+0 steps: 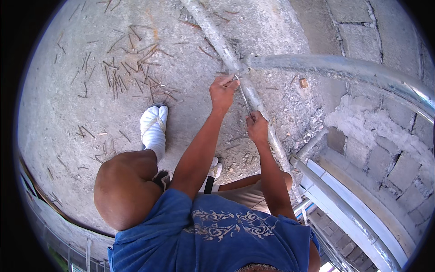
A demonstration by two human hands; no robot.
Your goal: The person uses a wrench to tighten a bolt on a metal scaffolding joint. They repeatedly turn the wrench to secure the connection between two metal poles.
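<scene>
A long grey metal pipe (219, 41), mottled with whitish residue, runs down in front of me from the top of the view. My right hand (257, 127) is closed around the lower end of a slim metal rod-like tool (244, 96), which lies slantwise along this pipe. At the tool's upper end, beside the pipe joint (244, 66), the fingers of my left hand (222, 94) are pinched together on it. Those fingers hide the tool's tip, so its exact kind does not show.
From the joint a thick curved pipe (331, 65) extends right toward a block wall (401, 167). Rusty nail-like metal pieces (118, 79) are scattered over the concrete floor (68, 113) at left. More pipes (349, 217) and a white board (328, 174) stand at lower right.
</scene>
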